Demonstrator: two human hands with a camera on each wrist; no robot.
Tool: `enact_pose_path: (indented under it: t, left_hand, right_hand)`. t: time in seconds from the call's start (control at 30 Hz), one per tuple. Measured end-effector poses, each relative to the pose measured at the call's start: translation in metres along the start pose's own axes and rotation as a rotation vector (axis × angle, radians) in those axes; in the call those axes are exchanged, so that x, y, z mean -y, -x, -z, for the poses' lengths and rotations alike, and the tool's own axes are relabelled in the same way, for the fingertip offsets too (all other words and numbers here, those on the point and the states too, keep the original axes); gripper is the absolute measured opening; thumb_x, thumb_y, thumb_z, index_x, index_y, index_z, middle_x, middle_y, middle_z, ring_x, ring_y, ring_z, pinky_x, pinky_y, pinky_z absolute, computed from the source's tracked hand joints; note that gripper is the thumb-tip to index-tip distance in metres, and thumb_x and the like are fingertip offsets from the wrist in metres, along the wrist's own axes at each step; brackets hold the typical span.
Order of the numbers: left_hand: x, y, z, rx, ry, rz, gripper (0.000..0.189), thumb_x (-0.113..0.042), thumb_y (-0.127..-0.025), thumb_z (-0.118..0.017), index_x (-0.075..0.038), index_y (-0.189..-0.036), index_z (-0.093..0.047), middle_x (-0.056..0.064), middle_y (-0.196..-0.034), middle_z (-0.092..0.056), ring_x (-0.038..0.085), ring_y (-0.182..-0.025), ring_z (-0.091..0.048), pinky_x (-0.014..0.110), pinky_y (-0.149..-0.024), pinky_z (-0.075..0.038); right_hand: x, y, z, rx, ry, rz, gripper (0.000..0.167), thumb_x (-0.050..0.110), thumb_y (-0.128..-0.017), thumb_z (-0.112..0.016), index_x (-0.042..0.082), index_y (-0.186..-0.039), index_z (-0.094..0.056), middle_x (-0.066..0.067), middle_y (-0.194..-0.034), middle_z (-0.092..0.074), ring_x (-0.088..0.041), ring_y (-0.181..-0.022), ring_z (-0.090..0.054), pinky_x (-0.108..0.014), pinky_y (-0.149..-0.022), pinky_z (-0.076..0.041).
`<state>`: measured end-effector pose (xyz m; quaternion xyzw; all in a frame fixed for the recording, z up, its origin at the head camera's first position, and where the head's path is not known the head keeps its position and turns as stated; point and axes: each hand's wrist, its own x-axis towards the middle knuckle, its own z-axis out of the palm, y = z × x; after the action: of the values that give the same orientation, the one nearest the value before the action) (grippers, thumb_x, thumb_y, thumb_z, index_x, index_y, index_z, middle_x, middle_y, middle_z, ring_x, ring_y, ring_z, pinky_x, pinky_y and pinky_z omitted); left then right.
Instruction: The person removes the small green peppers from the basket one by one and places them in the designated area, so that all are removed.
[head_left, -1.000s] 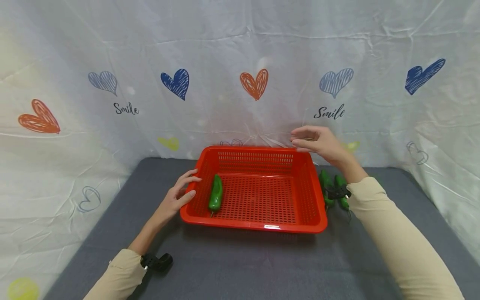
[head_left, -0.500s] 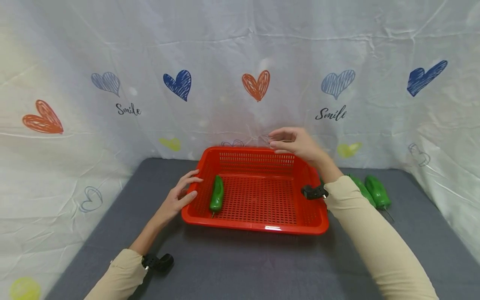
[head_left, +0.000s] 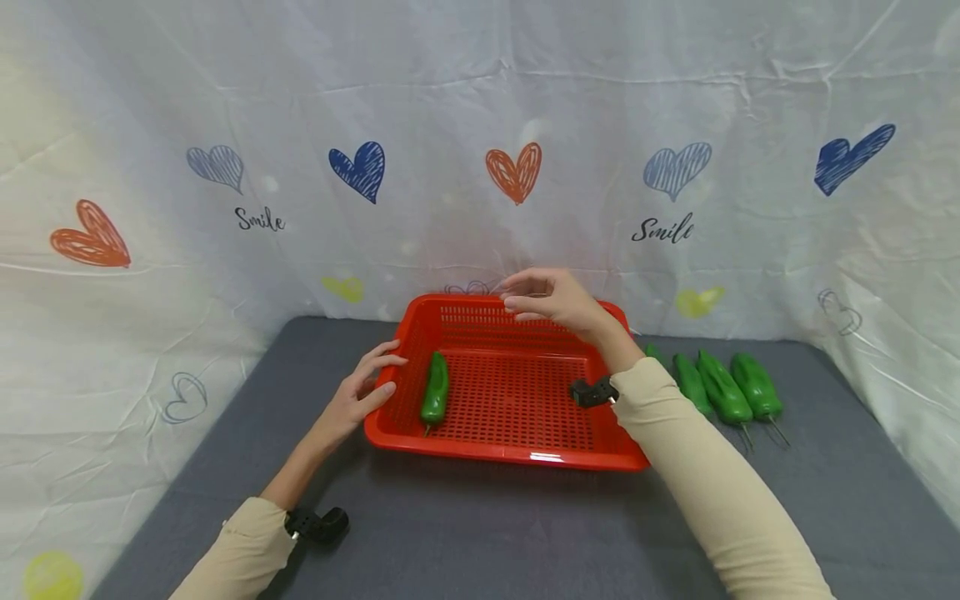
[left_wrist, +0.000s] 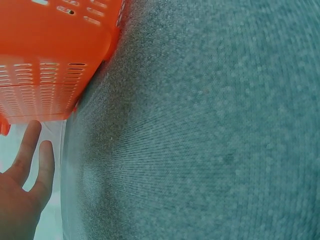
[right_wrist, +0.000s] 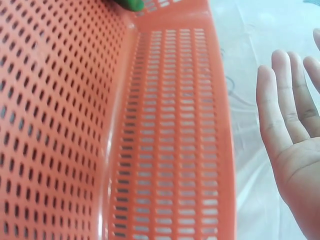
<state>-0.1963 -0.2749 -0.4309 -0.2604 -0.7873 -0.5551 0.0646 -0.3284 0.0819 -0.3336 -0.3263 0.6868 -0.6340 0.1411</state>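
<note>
A red plastic basket (head_left: 510,457) with slotted walls and floor sits mid-table. Inside, along its left side, lies one green chili pepper (head_left: 434,392); its tip also shows at the top of the right wrist view (right_wrist: 134,4). My left hand (head_left: 356,390) rests with spread fingers at the basket's left rim. In the left wrist view two of its fingers (left_wrist: 46,167) extend straight beside the slotted wall. Over the basket's back rim hovers my right hand (head_left: 551,298), its fingers slightly bent and nothing between them. The right wrist view shows that palm (right_wrist: 307,165) bare.
Right of the basket, several green peppers (head_left: 723,392) lie side by side on the grey tabletop (head_left: 495,533); my right sleeve (head_left: 705,458) partly covers that group. A white curtain (head_left: 435,100) printed with hearts hangs behind the table.
My right hand has moved left, from the basket's back right corner to over the middle of its back rim, uncovering more peppers at right. My left hand and the pepper inside stay put.
</note>
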Motion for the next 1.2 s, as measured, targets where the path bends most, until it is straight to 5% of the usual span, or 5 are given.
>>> enact_pose_path:
  t: [0.37, 0.63, 0.97, 1.2]
  left_hand:
    - [0.0, 0.001, 0.0, 0.003, 0.009, 0.008, 0.038, -0.001, -0.103, -0.053, -0.001, -0.141, -0.052, 0.01, -0.163, -0.025, 0.037, -0.123, -0.051, 0.03, -0.093, -0.049]
    - [0.001, 0.001, 0.001, 0.002, 0.015, 0.028, 0.038, -0.003, -0.103, -0.054, -0.002, -0.141, -0.052, 0.009, -0.163, -0.025, 0.037, -0.118, -0.054, 0.032, -0.091, -0.051]
    - [0.0, 0.001, 0.001, -0.005, 0.018, 0.051, 0.038, -0.004, -0.103, -0.054, -0.002, -0.141, -0.052, 0.008, -0.163, -0.025, 0.039, -0.116, -0.056, 0.033, -0.089, -0.052]
    - [0.0, 0.001, 0.001, -0.005, 0.016, 0.042, 0.038, -0.003, -0.103, -0.054, -0.001, -0.141, -0.052, 0.009, -0.163, -0.025, 0.04, -0.114, -0.057, 0.034, -0.088, -0.053]
  right_hand:
    - [-0.014, -0.014, -0.026, 0.029, -0.069, -0.073, 0.039, 0.0, -0.096, -0.069, -0.013, -0.131, -0.058, -0.021, -0.121, -0.062, -0.053, -0.112, -0.057, -0.049, -0.09, -0.053]
    - [-0.027, -0.021, -0.037, 0.069, -0.067, -0.119, 0.04, 0.0, -0.096, -0.069, -0.014, -0.131, -0.057, -0.019, -0.111, -0.067, -0.051, -0.113, -0.058, -0.059, -0.095, -0.047]
    - [-0.044, -0.029, -0.049, 0.118, -0.075, -0.199, 0.043, 0.0, -0.097, -0.068, -0.013, -0.135, -0.054, -0.017, -0.115, -0.068, -0.052, -0.117, -0.056, -0.056, -0.095, -0.048]
    - [-0.063, -0.032, -0.055, 0.136, -0.107, -0.309, 0.044, 0.0, -0.097, -0.067, -0.009, -0.139, -0.054, -0.016, -0.12, -0.068, -0.032, -0.114, -0.064, -0.05, -0.096, -0.049]
